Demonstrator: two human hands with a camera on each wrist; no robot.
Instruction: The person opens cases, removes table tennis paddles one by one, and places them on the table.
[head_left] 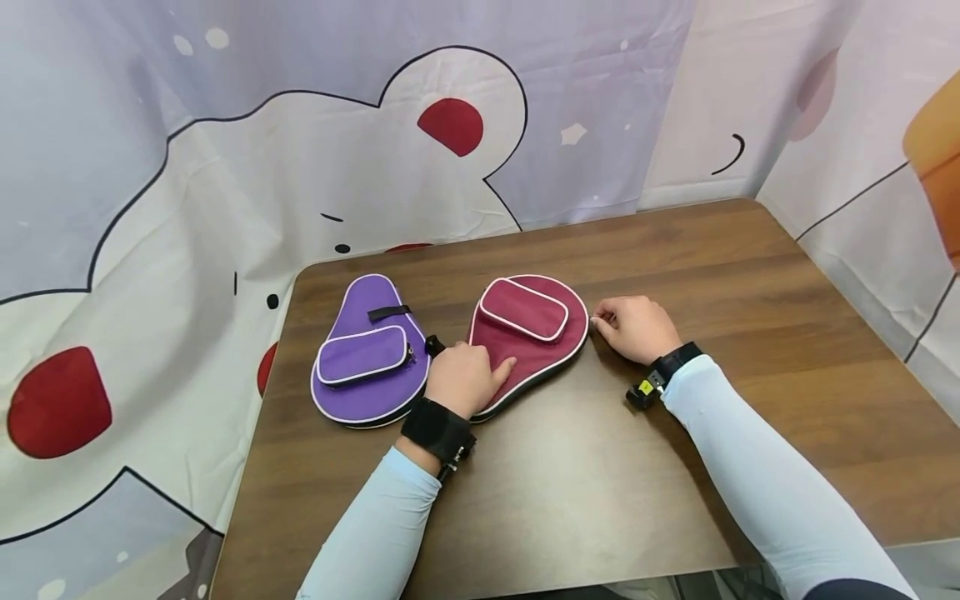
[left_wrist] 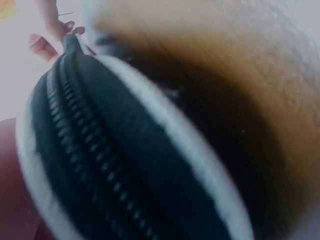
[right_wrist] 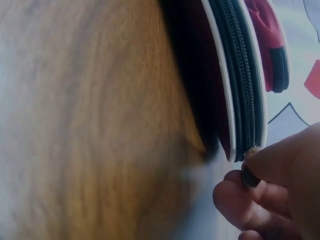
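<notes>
The left hand [head_left: 462, 377] rests on the narrow handle end of the red paddle case [head_left: 534, 342], thumb laid flat, pinning it to the wooden tabletop [head_left: 600, 483]. At three o'clock of the case, the right hand [head_left: 636, 327] pinches the small dark zipper pull [right_wrist: 249, 177] at the rim. The step looks like starting the zipper; next it needs a steady pull along the curved, white-piped edge. At nine o'clock lies a purple fabric case [head_left: 367, 354], teardrop-shaped.

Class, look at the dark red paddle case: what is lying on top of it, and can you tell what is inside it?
The left hand rests on the dark red paddle case, beside its sewn-on pocket. The right hand pinches the zip pull at its edge. The closed zip hides whatever is inside.
</notes>
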